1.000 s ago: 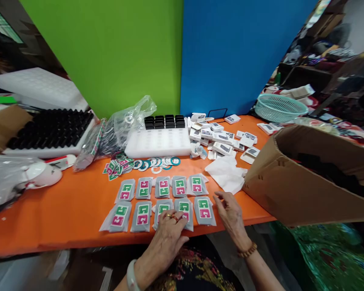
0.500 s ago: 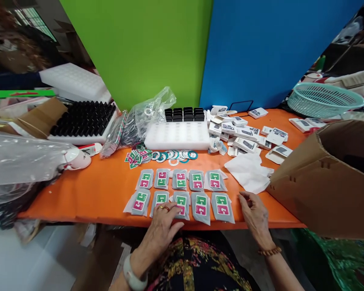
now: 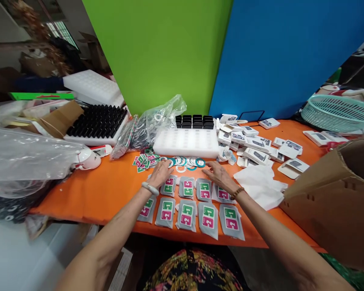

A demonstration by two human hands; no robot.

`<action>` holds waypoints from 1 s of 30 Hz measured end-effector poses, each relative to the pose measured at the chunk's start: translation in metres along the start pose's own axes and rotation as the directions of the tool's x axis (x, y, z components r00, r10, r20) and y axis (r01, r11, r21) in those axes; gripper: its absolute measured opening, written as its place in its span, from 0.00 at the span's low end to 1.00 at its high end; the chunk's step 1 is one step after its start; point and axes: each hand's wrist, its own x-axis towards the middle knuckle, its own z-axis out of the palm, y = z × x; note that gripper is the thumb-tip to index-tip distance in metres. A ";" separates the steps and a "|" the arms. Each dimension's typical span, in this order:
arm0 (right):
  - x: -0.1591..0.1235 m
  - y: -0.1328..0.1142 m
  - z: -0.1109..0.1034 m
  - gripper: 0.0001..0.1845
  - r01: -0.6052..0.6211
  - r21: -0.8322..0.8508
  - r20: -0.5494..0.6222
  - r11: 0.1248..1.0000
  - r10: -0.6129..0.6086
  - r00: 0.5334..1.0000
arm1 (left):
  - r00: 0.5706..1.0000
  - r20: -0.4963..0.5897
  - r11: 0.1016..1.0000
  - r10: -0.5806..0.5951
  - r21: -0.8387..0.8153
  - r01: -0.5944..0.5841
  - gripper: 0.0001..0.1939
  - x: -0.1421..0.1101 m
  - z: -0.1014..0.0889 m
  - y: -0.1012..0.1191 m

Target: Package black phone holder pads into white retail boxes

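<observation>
My left hand (image 3: 160,173) reaches over the left end of a row of overlapping teal and white rings (image 3: 190,163), its fingertips at the rings. My right hand (image 3: 220,176) is at the row's right end, fingers outstretched and holding nothing. Two rows of grey packets (image 3: 187,218) lie below the hands, each topped with a green and pink label marked 1 and 2. My forearms partly cover packets at both ends of the upper row. Left of the rings is a loose pile of the same green and pink labels (image 3: 143,161).
A white foam tray (image 3: 186,144) with black pieces (image 3: 194,121) stands behind the rings. Small white boxes (image 3: 256,155) and white sheets (image 3: 259,184) lie to the right, beside a large cardboard box (image 3: 330,202). Plastic bags (image 3: 164,115) and a computer mouse (image 3: 89,159) are leftward.
Both hands have moved forward from the packets and the table's front edge to the row of rings. The camera view has shifted, so the table appears lower and further right.
</observation>
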 end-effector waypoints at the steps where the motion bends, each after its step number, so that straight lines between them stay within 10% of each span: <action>1: 0.010 -0.002 0.008 0.16 0.030 -0.056 0.015 0.998 -0.029 0.999 | 1.000 0.010 1.000 0.003 0.008 -0.003 0.13 0.005 0.002 0.001; 13: 0.055 -0.019 0.044 0.12 0.116 -0.512 0.088 0.851 -0.083 0.993 | 0.972 0.185 0.987 0.143 0.043 -0.154 0.12 0.033 0.033 0.023; 21: 0.057 -0.023 0.038 0.11 0.269 -0.524 0.251 0.808 -0.155 0.956 | 0.974 0.196 0.993 0.116 -0.021 -0.114 0.11 0.033 0.040 0.022; 30: 0.047 -0.020 0.004 0.17 0.139 -0.363 0.072 0.921 -0.121 0.990 | 0.999 0.043 0.911 -0.026 -0.409 0.042 0.17 0.028 0.024 0.031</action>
